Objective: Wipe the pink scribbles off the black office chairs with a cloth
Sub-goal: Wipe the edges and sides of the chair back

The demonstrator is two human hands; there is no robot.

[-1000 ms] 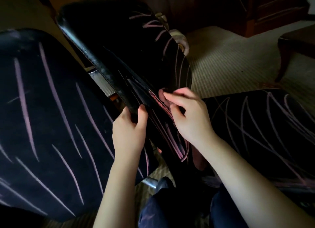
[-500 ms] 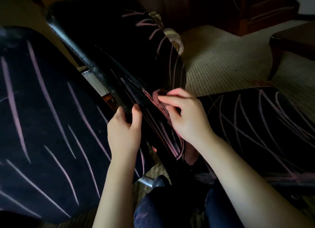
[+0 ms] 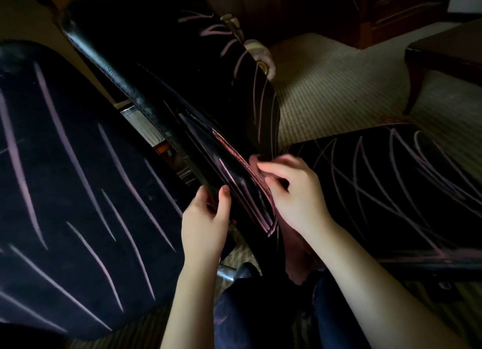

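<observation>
A dim room with striped carpet (image 3: 326, 88) is seen. Three black chair pads with pink scribbles (image 3: 260, 218) are counted: a left pad (image 3: 78, 192), a tilted middle pad (image 3: 182, 62) and a right pad (image 3: 391, 192). The near edge of the middle pad is gripped by the left hand (image 3: 206, 218) with curled fingers. One pink cloth (image 3: 254, 162) is pinched by the right hand (image 3: 294, 192) and pressed on that same edge.
</observation>
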